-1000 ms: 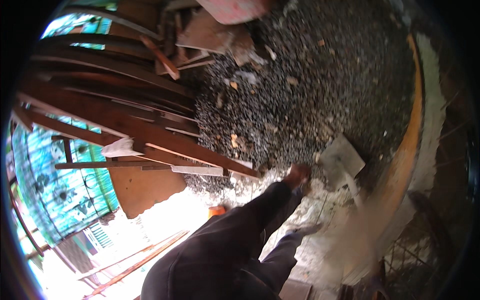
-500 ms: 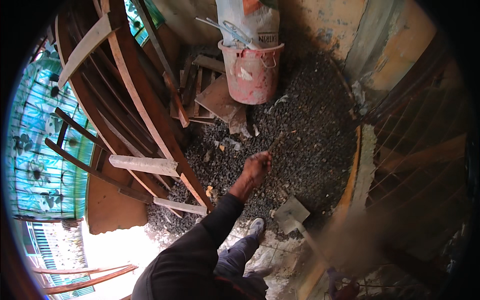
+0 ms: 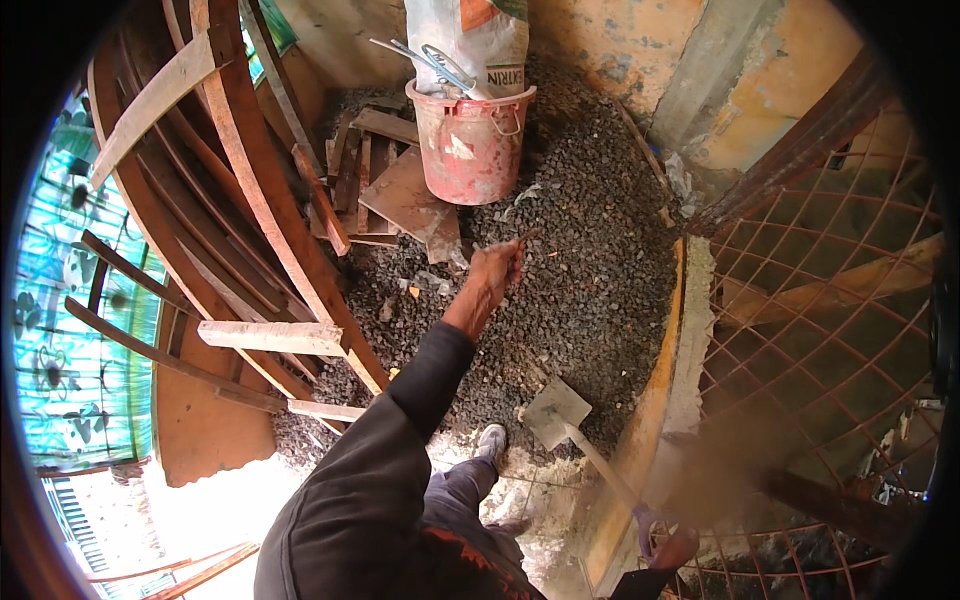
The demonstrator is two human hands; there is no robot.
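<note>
My left hand (image 3: 492,272) reaches over the dark gravel (image 3: 590,300), below the pink bucket (image 3: 470,160), its fingers closed around a small thin dark thing that I cannot make out. A shovel (image 3: 553,410) lies with its square blade on the gravel's lower edge and its shaft slanting down to the lower right. My right hand (image 3: 675,550) is low on the right beside the shovel's handle (image 3: 648,528); whether it grips it I cannot tell. My shoe (image 3: 489,442) is left of the blade.
Long wooden boards (image 3: 250,190) lean on the left, before patterned sheeting (image 3: 70,320). A white sack (image 3: 468,40) with pipes stands in the bucket, by scrap boards (image 3: 400,210). A yellow-edged ledge (image 3: 655,390) and red metal grille (image 3: 810,280) line the right. A wall (image 3: 620,40) is behind.
My left hand has moved forward over the gravel, away from my body and toward the bucket. The view has shifted, bringing the bucket and back wall fully into sight.
</note>
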